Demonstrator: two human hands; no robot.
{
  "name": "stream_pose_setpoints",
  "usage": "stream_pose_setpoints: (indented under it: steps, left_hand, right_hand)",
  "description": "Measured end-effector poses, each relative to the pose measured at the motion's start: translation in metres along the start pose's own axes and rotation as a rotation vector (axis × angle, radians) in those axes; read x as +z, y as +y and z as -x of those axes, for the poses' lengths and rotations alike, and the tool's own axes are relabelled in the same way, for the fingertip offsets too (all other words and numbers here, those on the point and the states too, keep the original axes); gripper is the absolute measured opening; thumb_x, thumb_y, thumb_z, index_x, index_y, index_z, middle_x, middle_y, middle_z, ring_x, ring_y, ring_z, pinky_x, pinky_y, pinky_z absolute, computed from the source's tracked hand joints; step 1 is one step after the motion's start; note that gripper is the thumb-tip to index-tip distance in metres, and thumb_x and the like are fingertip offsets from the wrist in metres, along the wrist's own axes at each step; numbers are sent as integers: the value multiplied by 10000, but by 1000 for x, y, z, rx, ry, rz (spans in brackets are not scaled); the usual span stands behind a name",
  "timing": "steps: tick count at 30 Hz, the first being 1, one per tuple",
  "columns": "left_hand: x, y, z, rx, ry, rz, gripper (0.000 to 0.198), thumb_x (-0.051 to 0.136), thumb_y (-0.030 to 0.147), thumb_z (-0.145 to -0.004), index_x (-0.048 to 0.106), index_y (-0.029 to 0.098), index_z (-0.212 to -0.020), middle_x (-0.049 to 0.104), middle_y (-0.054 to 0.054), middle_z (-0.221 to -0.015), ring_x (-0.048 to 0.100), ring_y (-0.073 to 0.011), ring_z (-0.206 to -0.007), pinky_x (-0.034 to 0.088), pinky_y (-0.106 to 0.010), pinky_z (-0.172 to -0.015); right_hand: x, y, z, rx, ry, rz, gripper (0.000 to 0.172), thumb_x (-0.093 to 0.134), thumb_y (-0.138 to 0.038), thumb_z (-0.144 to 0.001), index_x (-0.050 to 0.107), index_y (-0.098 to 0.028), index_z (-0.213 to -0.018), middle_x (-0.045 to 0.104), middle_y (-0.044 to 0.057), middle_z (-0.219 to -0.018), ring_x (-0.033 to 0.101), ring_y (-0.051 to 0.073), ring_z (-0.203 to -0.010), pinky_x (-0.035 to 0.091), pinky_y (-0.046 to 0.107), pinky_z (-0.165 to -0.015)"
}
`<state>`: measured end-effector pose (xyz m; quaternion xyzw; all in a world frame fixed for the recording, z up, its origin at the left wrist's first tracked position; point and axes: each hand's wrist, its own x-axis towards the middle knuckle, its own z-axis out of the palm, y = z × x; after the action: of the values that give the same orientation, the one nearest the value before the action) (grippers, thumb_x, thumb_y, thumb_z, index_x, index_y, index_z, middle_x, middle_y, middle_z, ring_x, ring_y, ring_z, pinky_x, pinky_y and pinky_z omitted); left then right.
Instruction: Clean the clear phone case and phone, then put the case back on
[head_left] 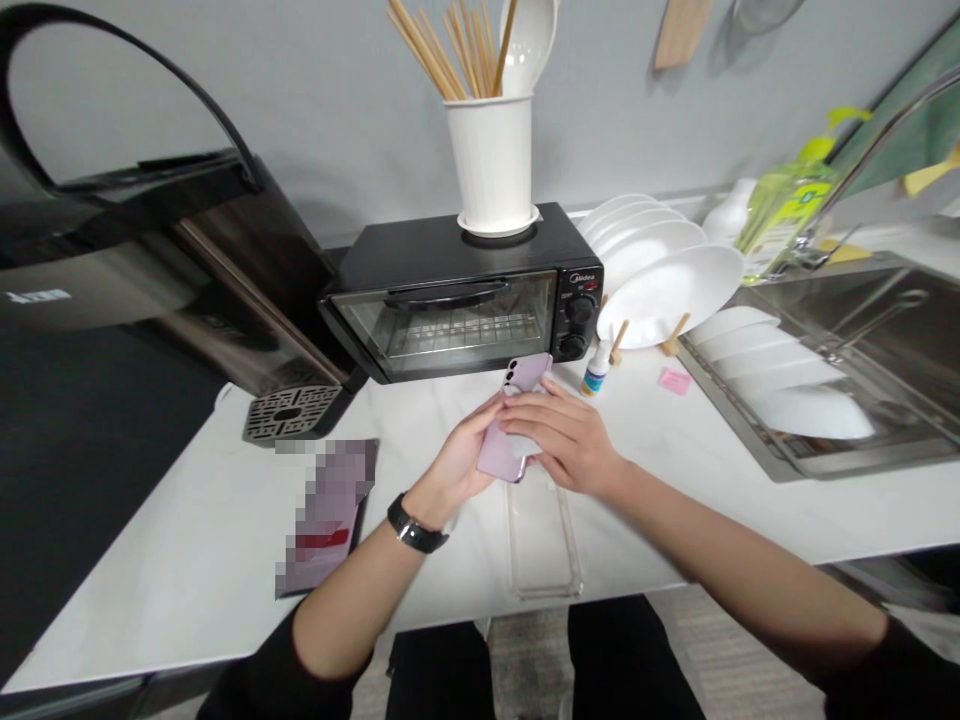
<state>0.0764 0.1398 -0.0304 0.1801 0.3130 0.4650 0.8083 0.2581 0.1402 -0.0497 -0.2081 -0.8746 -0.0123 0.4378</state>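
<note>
A lilac phone [493, 456] is in my left hand [463, 452], its back with the camera lenses facing up. The fingers of that hand wrap round the phone's left side. My right hand [566, 432] lies over the phone's back, fingers bent together on a thin white cloth [520, 444]; part of the cloth is hidden under them. Below the hands, a clear phone case [545, 545] rests flat on the white counter [637, 520]. A small white spray bottle with a blue label [595, 370] stands beyond my right hand.
Behind the hands is a black toaster oven [450, 255] bearing a white cup of chopsticks [491, 160]. A coffee machine [292, 412] and a flat box [330, 520] are on the left. Racked plates [671, 290], a pink note [675, 381] and the sink [757, 440] lie right.
</note>
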Motion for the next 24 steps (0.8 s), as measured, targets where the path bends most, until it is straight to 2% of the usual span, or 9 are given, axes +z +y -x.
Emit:
stream_pose_setpoints:
  steps: [3,5,10,12,16,17,21,22,24]
  left_hand:
    - [5,5,2,-31,11,26,308,477,318,-1097,730,144,-1074,746,-39,-841,699,-141,-663,580,-255,-667]
    - [5,7,2,28,42,5,408,416,398,-1115,729,141,-1165,782,-69,-931,728,-161,-728,586,-269,-717]
    - [-2,6,1,37,79,-73,641,430,660,-1043,712,129,-1267,802,-135,-1062,773,-261,-963,596,-343,-863]
    - [-1,3,1,39,83,-106,669,412,677,-1040,697,135,-1310,799,-145,-1121,768,-281,-1032,594,-360,-899]
    - [5,-6,0,13,81,-190,684,379,657,-1055,661,135,-1395,779,-168,-1227,755,-298,-1109,575,-373,-961]
    - [6,-7,0,20,90,-194,674,378,648,-1058,657,142,-1405,777,-166,-1239,754,-298,-1114,572,-375,-970]
    - [4,-8,-2,46,128,-152,682,346,659,-1059,646,167,-1424,782,-156,-1236,757,-297,-1095,576,-392,-956]
    - [3,-8,-2,36,120,-154,696,338,668,-1056,652,163,-1416,788,-157,-1214,760,-298,-1079,580,-389,-935]
    - [1,-9,-2,7,56,-167,708,339,676,-1052,662,153,-1404,800,-158,-1165,766,-303,-1049,582,-371,-887]
  right_hand:
    - [-1,0,-3,212,0,40,435,354,-338,-1111,641,-199,-1405,685,95,-1451,564,248,-1447,268,615,-1300]
    - [1,-2,-4,269,-88,49,463,382,-363,-1110,562,-208,-1507,616,96,-1532,500,257,-1501,237,636,-1302]
    - [9,-5,-2,6,-353,-43,648,485,-545,-1072,435,-186,-1609,498,122,-1625,438,239,-1543,267,566,-1308]
    - [7,-1,-1,69,-348,17,674,454,-577,-1076,421,-175,-1616,493,135,-1626,433,258,-1546,256,591,-1308]
    - [6,5,-1,353,-257,201,814,403,-658,-1059,326,-110,-1656,399,224,-1661,358,354,-1578,240,689,-1281]
    - [8,5,-1,338,-267,190,852,410,-678,-1048,300,-98,-1663,381,235,-1667,340,357,-1586,254,681,-1280]
    - [14,0,1,83,-374,2,953,434,-750,-1005,293,-72,-1659,403,228,-1661,352,309,-1586,323,573,-1289]
    - [14,0,1,92,-372,-1,918,427,-733,-1017,311,-84,-1655,421,216,-1654,374,300,-1576,329,567,-1289]
    - [12,3,1,227,-318,78,819,405,-670,-1056,346,-105,-1646,440,210,-1643,408,309,-1557,329,598,-1282]
